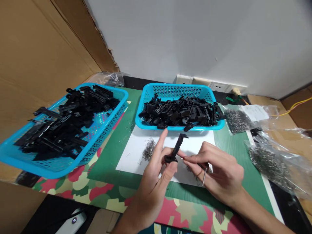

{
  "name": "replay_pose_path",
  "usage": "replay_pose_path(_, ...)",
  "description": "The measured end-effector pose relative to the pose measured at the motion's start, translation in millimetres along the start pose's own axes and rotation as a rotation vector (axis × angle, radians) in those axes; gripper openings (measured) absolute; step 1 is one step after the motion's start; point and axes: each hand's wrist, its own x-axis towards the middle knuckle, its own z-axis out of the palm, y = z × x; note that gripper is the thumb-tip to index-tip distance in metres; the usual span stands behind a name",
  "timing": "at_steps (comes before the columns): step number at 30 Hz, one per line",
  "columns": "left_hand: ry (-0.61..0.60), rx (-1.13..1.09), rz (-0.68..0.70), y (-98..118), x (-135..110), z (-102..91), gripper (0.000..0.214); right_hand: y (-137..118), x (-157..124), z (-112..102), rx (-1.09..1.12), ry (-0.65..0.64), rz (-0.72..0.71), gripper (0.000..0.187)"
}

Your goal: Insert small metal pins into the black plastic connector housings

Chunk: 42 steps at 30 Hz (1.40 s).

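Observation:
My left hand (156,182) grips a slim black plastic part (177,146) upright between thumb and fingers, its index finger stretched out. Close to the part's right side, my right hand (216,169) has thumb and index finger pinched on something tiny and metallic (182,158), too small to make out. A thin metal rod (204,176) also sticks out from under the curled fingers of that hand. Beneath the hands lies a white sheet (131,156), with a pile of small wire pieces (149,149) on it. More wire pieces show partly behind my right hand.
Behind the sheet stands a blue basket (180,127) full of black plastic parts. A second blue basket (48,172) with longer black parts is at the left. Clear bags of small metal pieces (236,120) (270,162) lie at the right. Wall sockets (216,86) line the back.

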Motion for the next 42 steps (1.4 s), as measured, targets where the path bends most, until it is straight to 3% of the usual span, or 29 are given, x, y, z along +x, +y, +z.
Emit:
replay_pose_path(5,-0.005,0.039,0.086,-5.0,3.2,-0.5,0.042,-0.6,-2.3,3.0,-0.046,-0.005,-0.067,0.014)
replay_pose_path(11,0.076,-0.046,0.166,-5.0,3.3,-0.1,0.025,2.9,-4.7,-2.6,-0.057,-0.136,-0.049,0.013)
replay_pose_path(23,0.084,-0.084,0.094,-5.0,-0.2,-3.1,0.026,1.6,-6.0,-9.3,-0.159,-0.148,-0.12,0.009)
replay_pose_path(42,0.064,-0.153,0.074,-3.9,-1.1,-2.7,0.023,2.8,-10.9,-11.2,-0.223,-0.192,-0.236,0.02)
